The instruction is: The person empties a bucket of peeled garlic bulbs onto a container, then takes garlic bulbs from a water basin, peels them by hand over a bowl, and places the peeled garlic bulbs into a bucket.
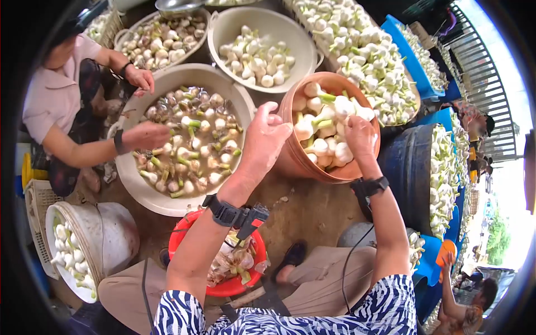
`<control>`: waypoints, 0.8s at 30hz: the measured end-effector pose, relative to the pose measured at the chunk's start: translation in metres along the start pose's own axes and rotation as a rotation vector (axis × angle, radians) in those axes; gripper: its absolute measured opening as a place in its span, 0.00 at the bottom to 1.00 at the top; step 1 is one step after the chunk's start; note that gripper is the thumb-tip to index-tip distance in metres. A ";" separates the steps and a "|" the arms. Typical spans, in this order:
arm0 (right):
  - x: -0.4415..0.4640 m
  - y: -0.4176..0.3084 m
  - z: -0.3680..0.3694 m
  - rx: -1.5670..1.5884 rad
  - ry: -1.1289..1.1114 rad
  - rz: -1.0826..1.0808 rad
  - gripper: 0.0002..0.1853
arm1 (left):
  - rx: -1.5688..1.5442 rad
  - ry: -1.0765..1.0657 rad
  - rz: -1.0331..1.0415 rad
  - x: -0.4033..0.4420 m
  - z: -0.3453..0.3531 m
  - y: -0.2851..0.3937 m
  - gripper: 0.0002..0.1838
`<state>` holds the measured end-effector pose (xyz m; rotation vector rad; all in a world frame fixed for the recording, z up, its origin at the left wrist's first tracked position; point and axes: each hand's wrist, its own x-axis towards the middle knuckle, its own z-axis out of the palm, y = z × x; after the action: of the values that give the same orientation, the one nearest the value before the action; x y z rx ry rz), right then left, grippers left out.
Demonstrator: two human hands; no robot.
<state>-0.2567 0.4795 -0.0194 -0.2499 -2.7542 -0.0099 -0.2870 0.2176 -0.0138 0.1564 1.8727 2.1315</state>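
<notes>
My right hand [361,137] is at the right side of an orange-brown bucket [290,117] full of peeled white garlic bulbs [326,125], its fingers closed at a bulb near the top. Over the gap between this bucket and a large basin [162,204], my left hand [267,134] is raised with fingers partly bent and nothing visible in them. Muddy water and unpeeled garlic bulbs [192,139] fill the basin. Below my left forearm stands a red basin [259,251] with garlic peelings [234,259]. Both of my wrists wear black straps.
A co-worker [61,106] sits at the left, both hands over or beside the large basin. Behind are two more basins of garlic and a long heap of white bulbs [368,50]. A blue drum [407,167] stands right, a white bucket [114,234] lower left. Another person [466,307] is lower right.
</notes>
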 end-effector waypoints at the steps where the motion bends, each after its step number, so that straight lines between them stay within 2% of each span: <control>1: 0.002 0.008 0.003 0.064 -0.085 0.079 0.07 | -0.001 -0.001 -0.032 0.005 -0.001 -0.006 0.31; 3: 0.010 0.034 0.002 0.246 -0.172 0.197 0.07 | 0.082 -0.020 -0.142 0.012 0.003 -0.011 0.30; 4: 0.011 0.033 -0.015 0.217 -0.237 0.217 0.07 | 0.078 -0.026 -0.165 0.014 0.008 -0.017 0.30; 6: -0.005 0.013 -0.063 0.577 -0.283 0.278 0.04 | 0.079 -0.036 -0.196 0.021 0.017 -0.027 0.29; 7: -0.018 -0.008 -0.093 0.617 -0.467 0.318 0.04 | 0.132 -0.009 -0.231 0.023 0.021 -0.030 0.29; 8: -0.042 -0.015 -0.104 0.729 -0.646 0.215 0.06 | 0.131 -0.018 -0.243 0.025 0.023 -0.031 0.29; 9: -0.071 -0.008 -0.101 0.786 -0.984 -0.035 0.10 | 0.118 -0.038 -0.270 0.028 0.023 -0.030 0.30; 10: -0.099 -0.023 -0.107 0.705 -0.786 -0.284 0.11 | 0.105 -0.060 -0.295 0.031 0.024 -0.029 0.31; 11: -0.114 -0.032 -0.110 0.719 -0.626 -0.380 0.09 | 0.067 -0.068 -0.311 0.031 0.024 -0.032 0.30; 12: -0.108 -0.041 -0.112 0.730 -0.631 -0.374 0.09 | 0.075 -0.068 -0.322 0.030 0.021 -0.028 0.30; 14: -0.093 -0.055 -0.123 0.515 -0.732 -0.182 0.02 | -0.125 -0.104 -0.488 0.028 0.020 -0.017 0.30; 15: -0.095 -0.055 -0.122 0.523 -0.732 -0.177 0.02 | -0.158 -0.095 -0.544 0.029 0.020 -0.012 0.29; 16: -0.107 -0.055 -0.116 0.926 -0.848 -0.003 0.05 | -0.146 -0.094 -0.559 0.026 0.019 -0.010 0.29; 17: -0.116 -0.061 -0.110 1.331 -0.935 0.178 0.09 | 0.009 -0.096 -0.556 0.027 0.016 -0.007 0.28; 18: -0.125 -0.078 -0.110 0.447 -0.970 -0.394 0.14 | 0.159 -0.095 -0.554 0.026 0.013 -0.008 0.27; 19: -0.128 -0.082 -0.109 0.393 -0.913 -0.376 0.14 | 0.184 0.027 -0.449 0.018 0.013 -0.010 0.25; 20: -0.129 -0.084 -0.109 0.338 -0.858 -0.358 0.14 | 0.187 0.036 -0.459 0.008 0.008 -0.011 0.25; 22: -0.093 -0.087 -0.107 0.383 -0.536 -0.134 0.10 | -0.113 0.099 -0.679 -0.018 -0.006 0.009 0.25; 23: -0.072 -0.094 -0.098 0.341 -0.344 -0.096 0.09 | -0.191 0.161 -0.705 -0.034 -0.013 0.005 0.19; 24: -0.054 -0.103 -0.090 0.294 -0.147 -0.057 0.09 | -0.191 0.162 -0.710 -0.051 -0.019 0.001 0.19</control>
<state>-0.1921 0.3649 0.0475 -0.0952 -2.8590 0.4108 -0.2438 0.1846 -0.0096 -0.6421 1.4702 1.8210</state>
